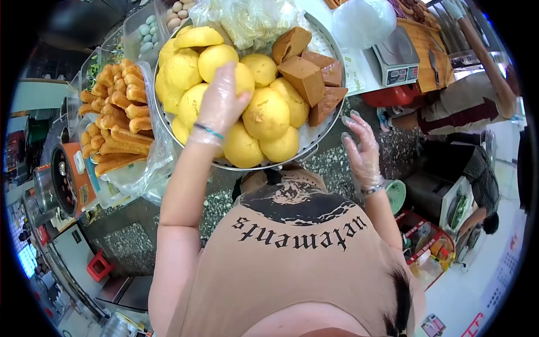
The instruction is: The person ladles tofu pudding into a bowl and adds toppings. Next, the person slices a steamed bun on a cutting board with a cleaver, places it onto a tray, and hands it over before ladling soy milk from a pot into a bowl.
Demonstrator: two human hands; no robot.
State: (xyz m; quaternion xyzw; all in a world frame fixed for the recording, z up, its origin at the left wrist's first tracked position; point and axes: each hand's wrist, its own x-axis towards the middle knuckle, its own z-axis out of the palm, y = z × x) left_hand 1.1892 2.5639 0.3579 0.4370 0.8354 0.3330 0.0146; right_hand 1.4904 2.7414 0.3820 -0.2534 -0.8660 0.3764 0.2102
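Observation:
My left hand [220,106], in a clear plastic glove, reaches over a pile of yellow buns in a large round metal tray [161,115]. Its thumb and fingers are closed around the side of one yellow bun [243,80]. Larger buns [266,114] lie to the right of this hand, and brown blocks of cake [303,80] fill the tray's right side. My right hand [363,149], also gloved, is held beyond the tray's lower right edge. Its fingers are apart and nothing is in it.
Fried dough sticks [120,112] are piled left of the tray, near containers of eggs [149,35]. Plastic bags [247,19] lie at the tray's far edge. A scale [397,53] and a cutting board [429,56] stand right. Two other people are at the right.

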